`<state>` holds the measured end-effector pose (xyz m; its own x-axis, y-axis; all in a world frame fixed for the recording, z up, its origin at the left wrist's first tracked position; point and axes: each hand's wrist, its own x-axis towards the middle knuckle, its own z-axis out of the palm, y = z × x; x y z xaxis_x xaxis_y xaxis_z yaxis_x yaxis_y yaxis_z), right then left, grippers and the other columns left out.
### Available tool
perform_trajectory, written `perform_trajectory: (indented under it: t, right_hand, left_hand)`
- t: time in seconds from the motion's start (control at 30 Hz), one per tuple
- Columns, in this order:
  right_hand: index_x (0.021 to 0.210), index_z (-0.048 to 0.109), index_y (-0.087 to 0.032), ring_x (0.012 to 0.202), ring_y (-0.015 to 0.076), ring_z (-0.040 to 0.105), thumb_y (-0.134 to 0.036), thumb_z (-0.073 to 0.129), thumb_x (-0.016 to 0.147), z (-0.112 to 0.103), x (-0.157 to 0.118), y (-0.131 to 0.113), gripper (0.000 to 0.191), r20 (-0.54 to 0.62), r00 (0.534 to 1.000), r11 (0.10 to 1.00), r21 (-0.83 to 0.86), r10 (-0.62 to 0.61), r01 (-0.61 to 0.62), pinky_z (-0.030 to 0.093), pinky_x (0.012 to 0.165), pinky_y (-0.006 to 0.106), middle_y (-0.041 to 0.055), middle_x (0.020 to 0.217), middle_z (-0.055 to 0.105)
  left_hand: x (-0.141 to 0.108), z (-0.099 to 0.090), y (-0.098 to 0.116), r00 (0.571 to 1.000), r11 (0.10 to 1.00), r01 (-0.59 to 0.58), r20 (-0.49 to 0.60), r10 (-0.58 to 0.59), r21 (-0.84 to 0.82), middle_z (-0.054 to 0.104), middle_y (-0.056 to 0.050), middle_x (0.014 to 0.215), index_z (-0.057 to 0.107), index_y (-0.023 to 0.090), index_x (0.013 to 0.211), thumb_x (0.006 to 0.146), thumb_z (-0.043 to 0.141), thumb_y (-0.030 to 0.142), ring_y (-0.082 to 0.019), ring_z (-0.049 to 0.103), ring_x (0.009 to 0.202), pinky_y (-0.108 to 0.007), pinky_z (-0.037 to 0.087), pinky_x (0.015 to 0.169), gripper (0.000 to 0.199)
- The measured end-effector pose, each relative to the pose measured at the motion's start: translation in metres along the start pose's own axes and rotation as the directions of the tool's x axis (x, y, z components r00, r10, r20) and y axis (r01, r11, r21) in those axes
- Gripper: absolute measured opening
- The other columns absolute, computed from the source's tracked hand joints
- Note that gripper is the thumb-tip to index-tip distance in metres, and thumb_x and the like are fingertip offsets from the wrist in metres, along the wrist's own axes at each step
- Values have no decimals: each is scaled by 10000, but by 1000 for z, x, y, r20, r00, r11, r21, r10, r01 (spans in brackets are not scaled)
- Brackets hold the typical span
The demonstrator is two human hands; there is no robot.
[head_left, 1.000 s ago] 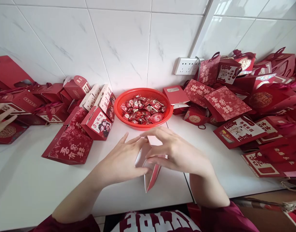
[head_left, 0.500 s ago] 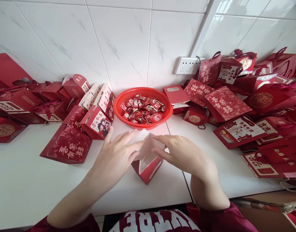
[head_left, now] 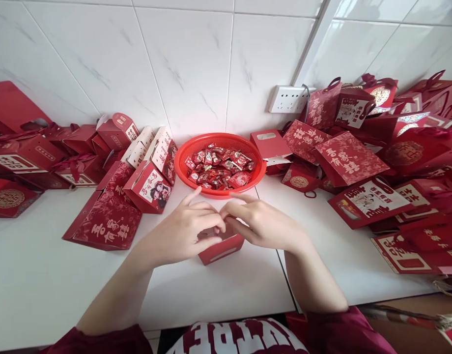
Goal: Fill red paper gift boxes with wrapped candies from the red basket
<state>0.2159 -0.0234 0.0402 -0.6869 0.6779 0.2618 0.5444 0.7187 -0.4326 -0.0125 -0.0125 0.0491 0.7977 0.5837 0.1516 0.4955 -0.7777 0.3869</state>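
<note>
A small red paper gift box [head_left: 221, 253] stands on the white tabletop in front of me, its top partly hidden under my hands. My left hand [head_left: 185, 231] is at the left of the opening, thumb and fingers bent around the upper edge, one finger raised. From the other side, my right hand [head_left: 265, 223] has its fingertips curled down on the box's top, close to the left fingertips. Just beyond the hands sits a red plastic basket [head_left: 180, 178] holding red-wrapped candies [head_left: 222, 164].
Finished-looking red gift boxes [head_left: 104, 216] stand on the left, one with a printed couple [head_left: 152, 189]. More boxes [head_left: 351, 157] pile up on the right. A power strip [head_left: 290, 99] is on the tiled wall behind. A seam [head_left: 285, 275] crosses the tabletop.
Both hands have drawn together over the box top, and their fingers are more bent. The white inner flaps that stood up are now lower or covered, and the box sits turned slightly.
</note>
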Motion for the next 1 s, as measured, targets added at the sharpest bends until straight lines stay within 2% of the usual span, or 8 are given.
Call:
perform_trajectory:
  t: [0.1, 0.23, 0.33, 0.43, 0.57, 0.73, 0.83, 1.0]
  right_hand:
    - [957, 602, -186, 655, 136, 629, -125, 434, 977, 2, 3, 5, 179, 28, 999, 996, -80, 38, -36, 403, 1020, 428, -8, 803, 720]
    - [847, 642, -206, 724, 153, 649, -140, 503, 944, 3, -5, 5, 182, 30, 986, 979, -123, 166, -161, 332, 1103, 433, -13, 808, 735]
    - [1028, 682, -195, 875, 190, 685, -72, 471, 914, 6, -8, 6, 269, -55, 960, 942, -187, 273, -279, 301, 1138, 434, 36, 942, 758]
    - [1251, 595, -163, 1063, 215, 659, 8, 419, 877, 11, -5, 8, 448, -131, 946, 919, -232, 295, -319, 349, 1109, 413, 84, 1118, 728]
    - [1282, 543, -160, 1128, 227, 629, 45, 420, 830, 12, -4, 4, 511, -106, 956, 923, -251, 272, -290, 421, 1053, 392, 98, 1196, 690]
    - [1184, 542, -181, 1053, 240, 659, 61, 433, 798, 10, -17, -12, 468, -28, 965, 915, -312, 260, -255, 365, 1109, 484, 77, 1071, 708]
    - [1112, 550, -183, 990, 232, 670, 63, 432, 802, 11, -20, -17, 413, -18, 966, 914, -319, 259, -251, 384, 1084, 491, 66, 1015, 709]
    - [1155, 560, -186, 1017, 232, 661, 73, 448, 785, 12, -18, -14, 465, -10, 968, 927, -286, 249, -242, 432, 1023, 443, 70, 1039, 703]
  left_hand:
    - [-1, -6, -3, 995, 1000, 0, 96, 3, -24, 688, 26, 880, 688, 246, 847, 902, 624, 252, -173, 610, 1067, -464, 231, 1216, 84]
    - [-5, -10, -3, 994, 1000, -6, 110, 3, 26, 656, 35, 715, 677, 241, 734, 921, 596, 280, -197, 586, 1098, -497, 171, 1228, 208]
    - [-4, -9, -7, 999, 992, 50, 15, -52, 119, 664, 14, 791, 662, 220, 721, 936, 560, 288, -203, 597, 1036, -551, 93, 1232, 248]
    - [0, -6, -12, 990, 970, 121, -101, -102, 209, 660, -12, 899, 678, 218, 760, 936, 565, 315, -214, 586, 1011, -601, 49, 1217, 231]
    - [4, -6, -13, 989, 965, 129, -102, -109, 226, 647, -18, 904, 687, 227, 804, 894, 643, 420, -241, 546, 1053, -593, 122, 1201, 218]
    - [-2, -8, -6, 998, 982, 68, 4, -70, 179, 635, -31, 934, 657, 210, 810, 855, 706, 411, -245, 524, 1063, -430, 429, 972, 212]
    - [-4, -8, -5, 997, 984, 65, 25, -70, 169, 627, -37, 950, 651, 205, 817, 869, 696, 392, -233, 526, 1028, -357, 452, 810, 199]
    - [-5, -7, -7, 996, 988, 69, 38, -75, 142, 594, -28, 842, 617, 202, 701, 859, 695, 451, -219, 528, 951, -330, 429, 733, 305]
